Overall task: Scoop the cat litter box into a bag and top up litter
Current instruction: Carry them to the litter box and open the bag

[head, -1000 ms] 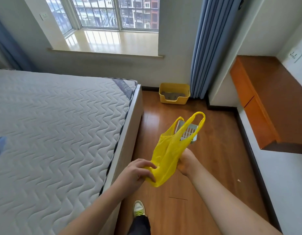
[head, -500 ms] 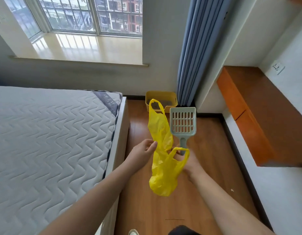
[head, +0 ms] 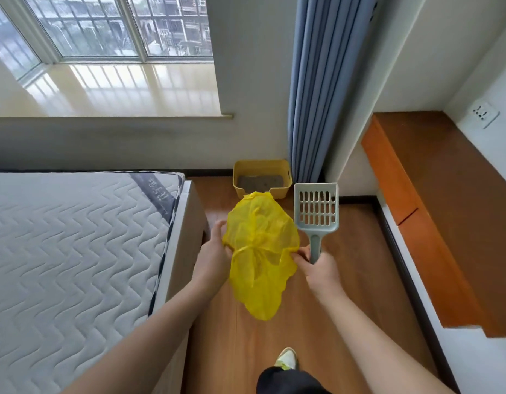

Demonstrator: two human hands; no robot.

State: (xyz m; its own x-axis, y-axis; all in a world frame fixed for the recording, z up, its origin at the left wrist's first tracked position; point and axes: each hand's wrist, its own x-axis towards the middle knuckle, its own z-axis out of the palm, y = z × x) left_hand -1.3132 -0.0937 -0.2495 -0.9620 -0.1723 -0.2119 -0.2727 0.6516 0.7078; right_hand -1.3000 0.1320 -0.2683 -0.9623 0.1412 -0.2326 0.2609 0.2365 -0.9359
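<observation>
Yellow bag (head: 260, 251) now spread wider between gripping left hand (head: 213, 258) and scoop-holding right hand (head: 320, 270).

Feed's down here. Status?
Both hands on yellow bag; right also grips scoop. Litter box ahead by curtain, floor path open.

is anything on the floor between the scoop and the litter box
Nothing visible does. The scoop, held in the right hand, is up in the air, and the wooden floor toward the litter box by the curtain shows bare.
</observation>
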